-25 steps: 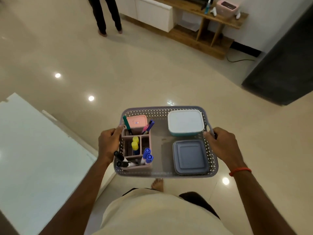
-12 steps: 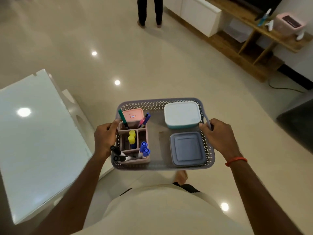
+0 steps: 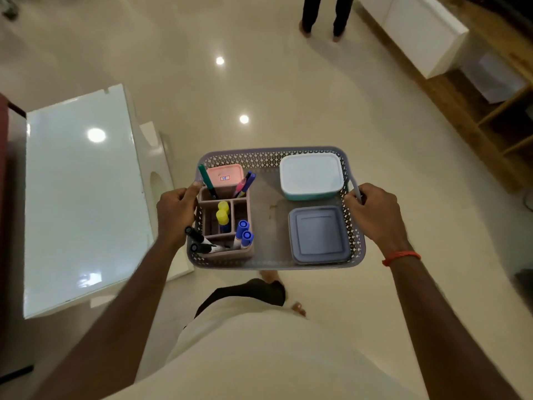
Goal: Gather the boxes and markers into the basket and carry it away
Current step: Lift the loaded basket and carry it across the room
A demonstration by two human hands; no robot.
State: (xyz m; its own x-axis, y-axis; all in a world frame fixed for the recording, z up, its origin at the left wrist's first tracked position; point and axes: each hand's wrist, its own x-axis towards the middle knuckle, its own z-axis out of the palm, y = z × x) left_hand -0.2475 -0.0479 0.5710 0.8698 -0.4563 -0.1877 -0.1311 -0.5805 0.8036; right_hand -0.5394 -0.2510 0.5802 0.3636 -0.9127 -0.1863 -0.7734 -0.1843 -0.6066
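I carry a grey perforated basket (image 3: 271,160) in front of my body, above the floor. My left hand (image 3: 176,210) grips its left handle and my right hand (image 3: 375,215) grips its right handle. Inside on the left stands a pink divided organiser (image 3: 240,210) with several markers (image 3: 243,233) in green, pink, blue, yellow and black. A small pink box (image 3: 225,174) lies behind it. On the right sit a white-lidded teal box (image 3: 310,176) and, nearer me, a flat grey box (image 3: 318,233).
A glossy white table (image 3: 83,197) stands at my left. Another person's legs (image 3: 326,15) are ahead at the top. A white cabinet (image 3: 415,33) and wooden shelving (image 3: 496,111) line the right side. Shiny tiled floor (image 3: 288,96) lies between.
The view has swung left: the table has slid further into sight, the cabinet and the standing person have shifted right. Both hands keep their grip on the basket.
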